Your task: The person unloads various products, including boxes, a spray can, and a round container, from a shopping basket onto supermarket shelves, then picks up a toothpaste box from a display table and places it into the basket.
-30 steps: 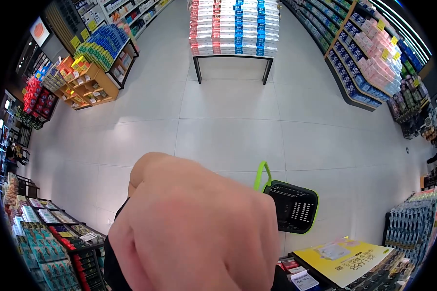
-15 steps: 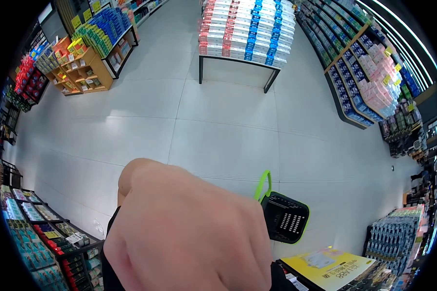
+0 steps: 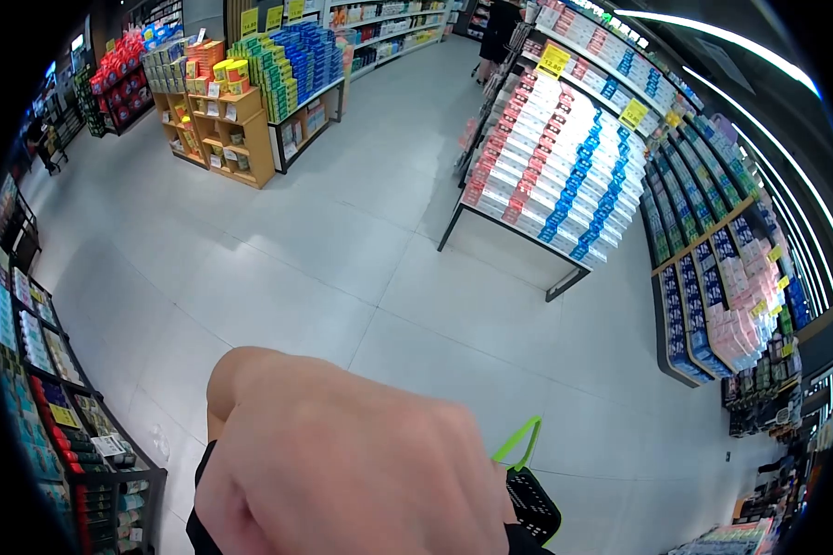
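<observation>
A hand, which looks like my left hand [image 3: 352, 453], fills the bottom centre, very close to the camera. Its back faces me and the knuckles are bent. The fingertips are out of sight, and anything inside the fist is hidden. Bare skin shows behind its left edge, and dark cloth shows on both sides of it. Just right of the hand is a black basket [image 3: 535, 507] with a raised green handle [image 3: 525, 442]. The hand overlaps part of the basket; contact between them cannot be made out. My right hand is not visible.
A table of stacked boxes [image 3: 555, 171] stands ahead right. Wooden shelves [image 3: 241, 139] and a blue-green stack [image 3: 292, 69] stand at upper left. Racks line the lower left [image 3: 111, 476] and right [image 3: 703, 305]. A person in dark clothes [image 3: 500, 32] is far ahead. Pale tiled floor [image 3: 315, 268] lies between.
The view has swung left and up. The box table now sits farther right, the wooden shelves have shifted right, and the yellow sign has left the view. The fist keeps its shape; the basket shows lower.
</observation>
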Available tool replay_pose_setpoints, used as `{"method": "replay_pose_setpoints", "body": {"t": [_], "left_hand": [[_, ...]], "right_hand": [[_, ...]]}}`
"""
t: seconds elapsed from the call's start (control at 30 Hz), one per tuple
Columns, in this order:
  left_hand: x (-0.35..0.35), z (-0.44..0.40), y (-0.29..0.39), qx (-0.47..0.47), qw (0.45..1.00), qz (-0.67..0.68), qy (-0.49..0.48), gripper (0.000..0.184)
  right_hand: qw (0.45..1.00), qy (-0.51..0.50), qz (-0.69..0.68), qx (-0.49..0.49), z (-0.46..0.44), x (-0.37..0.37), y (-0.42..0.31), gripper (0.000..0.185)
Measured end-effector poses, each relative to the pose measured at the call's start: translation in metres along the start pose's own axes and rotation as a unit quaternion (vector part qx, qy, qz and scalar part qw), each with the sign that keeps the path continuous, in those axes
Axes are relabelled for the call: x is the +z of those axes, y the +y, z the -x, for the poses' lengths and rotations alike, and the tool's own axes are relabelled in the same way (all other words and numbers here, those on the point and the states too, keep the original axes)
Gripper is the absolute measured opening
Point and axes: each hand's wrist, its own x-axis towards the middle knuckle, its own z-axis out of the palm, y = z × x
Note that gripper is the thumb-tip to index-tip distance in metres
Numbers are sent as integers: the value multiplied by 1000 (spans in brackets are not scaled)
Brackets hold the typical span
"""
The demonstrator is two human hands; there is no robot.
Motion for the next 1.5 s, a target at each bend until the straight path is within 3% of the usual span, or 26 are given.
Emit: {"method": "replay_pose_setpoints", "body": {"t": [0.1, 0.17, 0.47, 0.53, 0.67, 0.73, 0.8, 0.87, 0.93, 1.1, 1.17, 1.27, 1.5], "left_hand": [[-26, 18, 7, -37, 998, 9, 45, 10], [-45, 29, 7, -61, 996, 14, 70, 10], [-147, 63, -26, -149, 979, 7, 139, 21], [-184, 59, -41, -156, 983, -14, 100, 16], [-271, 61, -75, -146, 986, -80, -22, 12], [-311, 81, -87, -242, 962, -117, -50, 5], [-349, 103, -110, -247, 959, -136, -39, 4], [-384, 116, -132, -251, 953, -165, -27, 12], [-420, 121, -157, -259, 950, -157, -76, 21], [-464, 148, -224, -214, 963, 7, -164, 22], [-478, 159, -241, -165, 940, 73, -290, 16], [-513, 173, -258, -130, 940, 148, -278, 12], [-589, 194, -296, -95, 900, 308, -294, 13]], "right_hand": [[993, 37, 111, -33, 21, 57, -36, 9], [1000, 3, -6, 14, -21, 69, -40, 10], [999, -21, -33, -28, -103, 196, -87, 14], [999, 8, -50, -19, -114, 232, -111, 10], [994, 12, -47, -94, -135, 286, -141, 13], [992, 18, -61, -110, -139, 313, -151, 13], [989, 23, -58, -137, -141, 330, -166, 13], [986, 24, -44, -159, -141, 351, -179, 13], [984, 35, -58, -163, -139, 368, -190, 12], [977, 71, -90, -178, -146, 420, -213, 10], [971, 86, -87, -205, -144, 443, -225, 10], [965, 145, -89, -201, -142, 471, -235, 10], [962, 149, -80, -215, -161, 532, -241, 11]]}}
